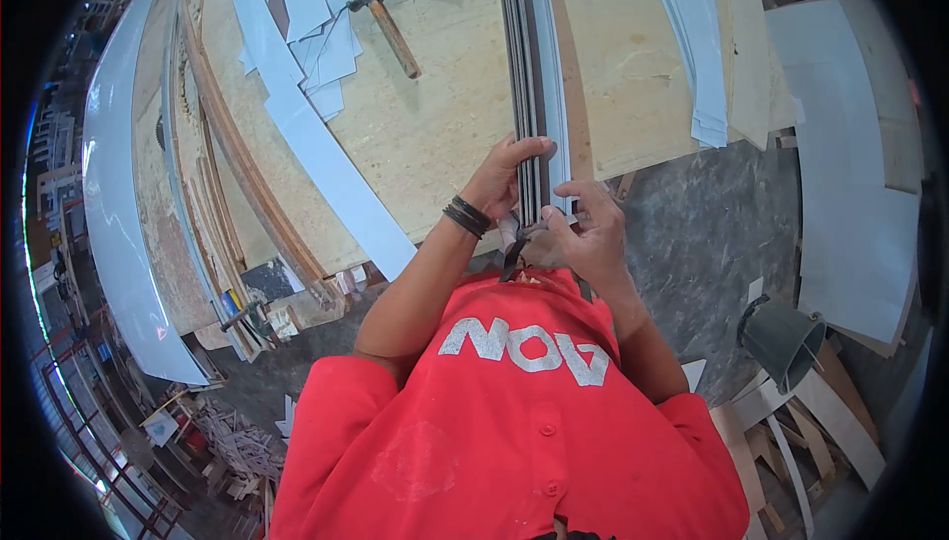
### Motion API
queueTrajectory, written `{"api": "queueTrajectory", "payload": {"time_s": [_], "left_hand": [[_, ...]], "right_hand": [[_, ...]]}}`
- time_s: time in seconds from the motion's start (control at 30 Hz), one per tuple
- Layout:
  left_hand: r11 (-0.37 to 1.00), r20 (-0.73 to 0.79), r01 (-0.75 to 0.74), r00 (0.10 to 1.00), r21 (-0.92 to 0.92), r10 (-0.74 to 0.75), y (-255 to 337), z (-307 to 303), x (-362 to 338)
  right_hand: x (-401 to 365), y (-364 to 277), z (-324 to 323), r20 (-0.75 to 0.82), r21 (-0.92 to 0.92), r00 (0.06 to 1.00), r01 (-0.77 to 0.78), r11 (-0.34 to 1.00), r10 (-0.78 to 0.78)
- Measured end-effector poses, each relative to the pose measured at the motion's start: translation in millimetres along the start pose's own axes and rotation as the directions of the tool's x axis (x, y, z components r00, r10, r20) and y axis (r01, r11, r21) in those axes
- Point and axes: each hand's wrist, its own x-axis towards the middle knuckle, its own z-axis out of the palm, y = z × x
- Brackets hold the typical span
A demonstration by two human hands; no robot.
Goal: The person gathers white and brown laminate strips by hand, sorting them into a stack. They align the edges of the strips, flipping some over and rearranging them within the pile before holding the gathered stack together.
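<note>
A stack of long, thin dark strips (521, 65) stands on edge near the middle of the wooden table (455, 55), its near end at the table's front edge. My left hand (502, 176) wraps round the near part of this stack, thumb across its top. Just right of the stack lies a long white strip (554, 75), with a brown strip (571, 85) beyond it. My right hand (591, 228) is at the near end of the strips, thumb and forefinger apart; whether it touches them is unclear.
A hammer (393, 36) lies beside scattered white sheets (306, 31) at the upper left. More white strips (704, 75) lie on the right. Curved wooden strips (242, 159) run along the left side. A dark bucket (783, 340) and offcuts (791, 431) are on the floor, lower right.
</note>
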Motion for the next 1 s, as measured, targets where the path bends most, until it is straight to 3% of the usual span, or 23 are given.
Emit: {"api": "queueTrajectory", "payload": {"time_s": [0.53, 0.63, 0.7, 0.83, 1.0], "left_hand": [[1.0, 0.021, -0.001, 1.0, -0.011, 0.002, -2.1, -2.3, 3.8], [1.0, 0.018, -0.017, 1.0, 0.014, 0.017, -2.9, -2.9, 5.2], [1.0, 0.029, -0.014, 0.999, 0.009, 0.014, -1.5, -1.6, 2.7], [1.0, 0.004, 0.019, 1.0, 0.001, -0.019, 1.9, 1.6, -2.8], [1.0, 0.001, 0.006, 1.0, 0.016, -0.006, -2.4, -5.0, 3.2]], "right_hand": [[-0.6, 11.4, 0.2, 0.019, -0.007, 0.999, 0.049, 0.999, -0.049], [-2.6, 10.2, 0.2, 0.01, 0.052, 0.998, -0.056, 0.997, 0.056], [-2.3, 10.1, -2.8, 0.017, -0.04, 0.999, 0.036, 0.999, -0.036], [-3.0, 12.3, -2.5, -0.005, -0.039, 0.998, 0.06, 0.997, -0.06], [-3.7, 14.2, -2.1, 0.027, 0.063, 0.999, -0.029, 0.998, 0.027]]}}
